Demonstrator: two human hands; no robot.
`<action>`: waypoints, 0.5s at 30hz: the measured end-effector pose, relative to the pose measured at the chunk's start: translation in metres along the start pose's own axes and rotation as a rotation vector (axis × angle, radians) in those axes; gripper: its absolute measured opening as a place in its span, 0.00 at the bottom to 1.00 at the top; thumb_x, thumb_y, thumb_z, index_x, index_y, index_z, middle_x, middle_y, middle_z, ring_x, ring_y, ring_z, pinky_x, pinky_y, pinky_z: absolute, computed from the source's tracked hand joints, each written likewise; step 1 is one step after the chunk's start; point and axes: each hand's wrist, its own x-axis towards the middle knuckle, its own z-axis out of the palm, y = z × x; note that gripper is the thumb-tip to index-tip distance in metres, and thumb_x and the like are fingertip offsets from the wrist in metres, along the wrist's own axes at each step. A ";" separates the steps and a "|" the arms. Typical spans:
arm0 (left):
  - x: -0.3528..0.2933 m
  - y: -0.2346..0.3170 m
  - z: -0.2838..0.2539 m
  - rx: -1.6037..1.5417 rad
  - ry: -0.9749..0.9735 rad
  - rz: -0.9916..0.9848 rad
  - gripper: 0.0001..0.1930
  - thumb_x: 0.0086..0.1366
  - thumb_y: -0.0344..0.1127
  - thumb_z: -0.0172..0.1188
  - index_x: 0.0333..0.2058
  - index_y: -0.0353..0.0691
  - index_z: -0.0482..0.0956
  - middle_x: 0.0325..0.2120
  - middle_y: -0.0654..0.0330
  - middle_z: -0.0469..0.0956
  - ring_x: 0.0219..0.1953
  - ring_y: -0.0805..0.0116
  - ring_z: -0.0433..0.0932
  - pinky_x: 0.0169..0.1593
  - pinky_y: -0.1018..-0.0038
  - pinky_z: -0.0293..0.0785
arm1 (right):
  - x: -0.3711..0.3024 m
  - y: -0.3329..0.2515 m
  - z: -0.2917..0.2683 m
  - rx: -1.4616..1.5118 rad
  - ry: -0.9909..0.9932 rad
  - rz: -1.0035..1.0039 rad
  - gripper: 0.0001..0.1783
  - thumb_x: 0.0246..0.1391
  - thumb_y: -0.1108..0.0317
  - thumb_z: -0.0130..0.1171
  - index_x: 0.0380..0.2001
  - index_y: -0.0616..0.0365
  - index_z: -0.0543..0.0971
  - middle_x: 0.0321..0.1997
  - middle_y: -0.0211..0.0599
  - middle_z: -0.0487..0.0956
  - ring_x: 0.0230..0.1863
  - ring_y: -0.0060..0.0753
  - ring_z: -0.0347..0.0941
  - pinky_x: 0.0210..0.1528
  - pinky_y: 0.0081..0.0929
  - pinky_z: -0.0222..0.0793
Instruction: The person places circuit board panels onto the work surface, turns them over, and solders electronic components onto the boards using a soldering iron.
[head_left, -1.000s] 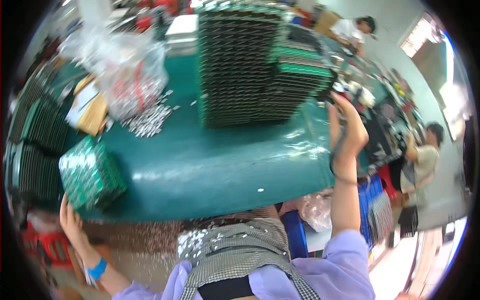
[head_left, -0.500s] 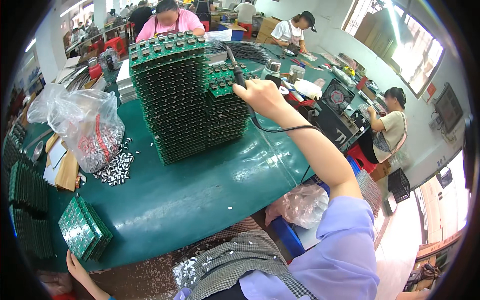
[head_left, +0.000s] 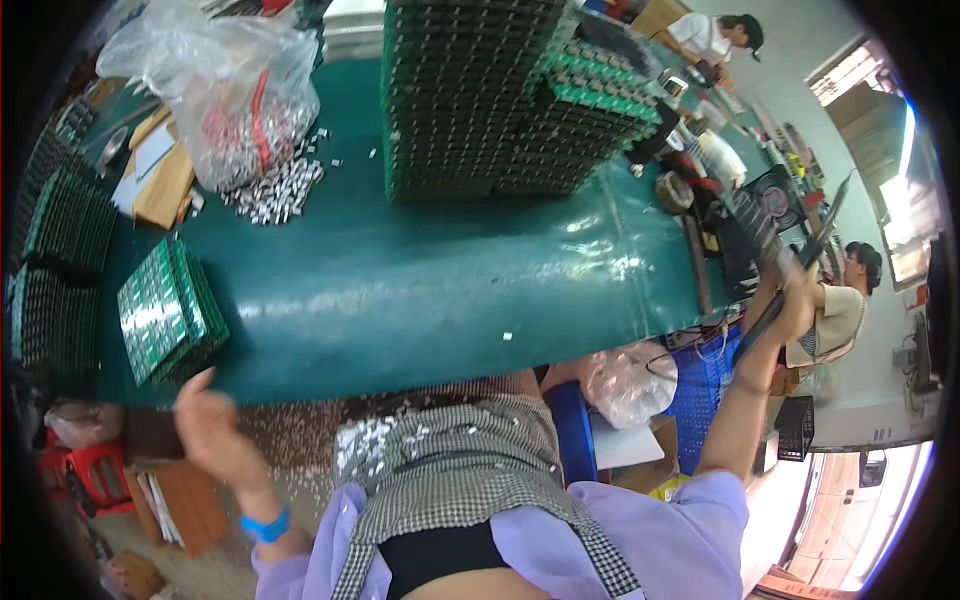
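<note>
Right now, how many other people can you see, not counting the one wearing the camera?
2: a person in a white top at the upper right, and a person in a beige top lower down, far right. More may be hidden.

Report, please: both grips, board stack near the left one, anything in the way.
Left grip open near green board stack, contact unclear. Right grip blurred, closed on long dark tool. Stack on teal table; small white piece loose there.
</note>
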 end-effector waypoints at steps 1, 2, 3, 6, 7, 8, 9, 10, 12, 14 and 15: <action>-0.016 0.014 0.021 -0.147 -0.195 -0.013 0.14 0.65 0.28 0.45 0.43 0.30 0.77 0.25 0.67 0.69 0.27 0.77 0.65 0.30 0.80 0.63 | -0.033 -0.019 0.006 0.124 -0.109 0.225 0.13 0.53 0.70 0.57 0.42 0.60 0.80 0.42 0.42 0.82 0.38 0.33 0.80 0.39 0.26 0.76; -0.028 0.024 0.043 -0.231 -0.387 0.098 0.13 0.62 0.25 0.49 0.44 0.31 0.76 0.31 0.60 0.76 0.30 0.69 0.74 0.34 0.76 0.71 | -0.063 -0.040 0.013 -0.027 -0.305 0.369 0.13 0.51 0.69 0.58 0.42 0.54 0.80 0.42 0.37 0.82 0.37 0.31 0.80 0.37 0.24 0.76; -0.033 0.031 0.056 -0.080 -0.611 0.358 0.17 0.56 0.23 0.58 0.46 0.32 0.75 0.34 0.52 0.78 0.33 0.58 0.79 0.35 0.72 0.75 | -0.088 -0.059 0.021 -0.220 -0.581 0.541 0.14 0.50 0.67 0.58 0.42 0.47 0.81 0.42 0.33 0.83 0.35 0.29 0.81 0.35 0.22 0.75; -0.049 0.044 0.091 -0.208 -0.740 0.513 0.24 0.45 0.22 0.62 0.46 0.34 0.74 0.35 0.51 0.79 0.30 0.56 0.80 0.29 0.70 0.74 | -0.141 -0.084 0.086 0.209 -0.485 0.186 0.11 0.44 0.72 0.61 0.35 0.52 0.81 0.40 0.42 0.83 0.37 0.40 0.82 0.35 0.23 0.77; -0.049 0.044 0.096 -0.211 -0.780 0.573 0.23 0.45 0.21 0.61 0.45 0.34 0.75 0.34 0.51 0.79 0.29 0.57 0.80 0.27 0.70 0.74 | -0.149 -0.086 0.103 0.265 -0.426 0.096 0.10 0.43 0.74 0.61 0.33 0.56 0.80 0.39 0.47 0.83 0.38 0.44 0.82 0.37 0.26 0.78; -0.048 0.042 0.099 -0.196 -0.766 0.580 0.23 0.45 0.21 0.61 0.45 0.34 0.75 0.34 0.51 0.79 0.29 0.57 0.80 0.27 0.70 0.74 | -0.154 -0.087 0.115 0.278 -0.404 0.045 0.10 0.43 0.74 0.61 0.32 0.58 0.79 0.39 0.47 0.82 0.38 0.43 0.82 0.36 0.27 0.79; -0.047 0.039 0.100 -0.187 -0.699 0.605 0.22 0.46 0.21 0.61 0.44 0.34 0.75 0.34 0.50 0.79 0.28 0.57 0.80 0.26 0.70 0.73 | -0.157 -0.087 0.125 0.297 -0.382 0.005 0.10 0.42 0.75 0.61 0.32 0.61 0.79 0.39 0.48 0.82 0.38 0.43 0.82 0.36 0.28 0.79; -0.046 0.037 0.099 -0.200 -0.630 0.637 0.20 0.46 0.21 0.61 0.42 0.33 0.76 0.33 0.50 0.79 0.27 0.57 0.79 0.25 0.70 0.73 | -0.160 -0.088 0.131 0.331 -0.373 0.008 0.11 0.42 0.75 0.61 0.33 0.61 0.79 0.38 0.47 0.82 0.37 0.42 0.82 0.36 0.28 0.79; -0.047 0.033 0.096 -0.124 -0.626 0.641 0.19 0.46 0.21 0.61 0.40 0.33 0.76 0.32 0.50 0.79 0.26 0.57 0.79 0.25 0.70 0.73 | -0.162 -0.087 0.139 0.363 -0.388 0.044 0.11 0.41 0.75 0.61 0.33 0.61 0.79 0.38 0.47 0.82 0.37 0.42 0.82 0.35 0.28 0.79; -0.051 0.031 0.096 -0.087 -0.618 0.651 0.17 0.46 0.20 0.60 0.39 0.32 0.77 0.31 0.50 0.79 0.26 0.58 0.79 0.25 0.70 0.73 | -0.164 -0.086 0.141 0.386 -0.385 0.063 0.12 0.41 0.76 0.61 0.34 0.59 0.79 0.37 0.46 0.83 0.36 0.41 0.82 0.34 0.27 0.79; -0.053 0.031 0.097 -0.099 -0.577 0.634 0.16 0.46 0.20 0.60 0.38 0.33 0.77 0.31 0.51 0.79 0.26 0.58 0.79 0.24 0.70 0.73 | -0.163 -0.085 0.141 0.390 -0.400 0.069 0.12 0.41 0.76 0.61 0.34 0.59 0.79 0.37 0.46 0.83 0.36 0.41 0.82 0.34 0.27 0.79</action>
